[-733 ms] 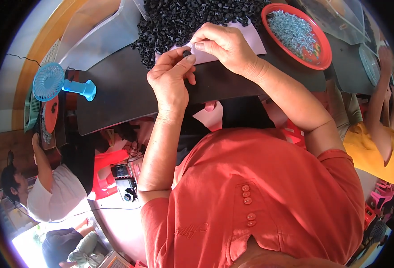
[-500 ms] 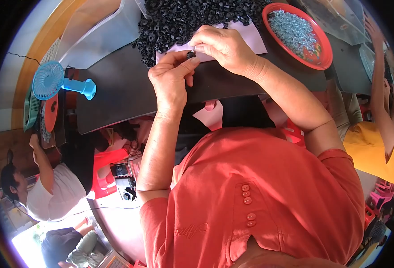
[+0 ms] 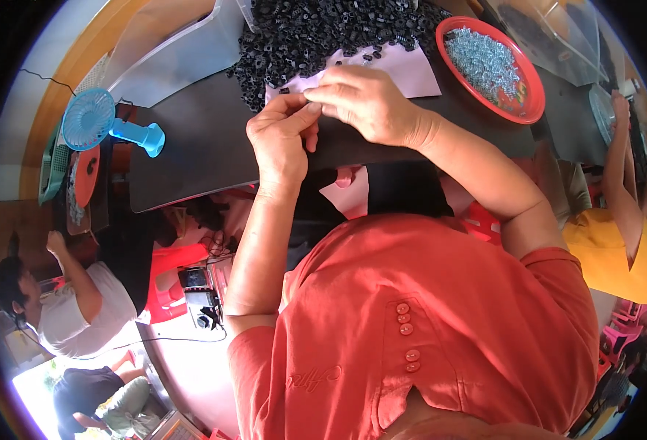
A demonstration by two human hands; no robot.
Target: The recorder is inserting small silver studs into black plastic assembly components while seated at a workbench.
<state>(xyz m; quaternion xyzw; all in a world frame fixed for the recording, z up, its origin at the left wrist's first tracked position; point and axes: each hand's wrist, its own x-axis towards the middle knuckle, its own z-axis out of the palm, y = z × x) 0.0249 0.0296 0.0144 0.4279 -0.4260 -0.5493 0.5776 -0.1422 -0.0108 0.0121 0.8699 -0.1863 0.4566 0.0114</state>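
Note:
My left hand is closed in a pinch at the table's front half, thumb against the forefinger. It holds a small black plastic part, almost wholly covered by fingers now but visible half a second ago. My right hand meets it from the right, its fingertips pressed together at the left thumb and forefinger; whatever they grip is too small to make out. Just beyond both hands lies a pale pink sheet, with a few loose black pieces on it. A large heap of small black plastic parts covers its far side.
A red oval dish of small silvery pieces stands to the right. At the left are a blue fan and a clear plastic bin on the dark table. Other people sit to the left and right.
My fingers have closed in over the black part, which showed between them before. The right fingertips have moved slightly down and left. The view has shifted a little.

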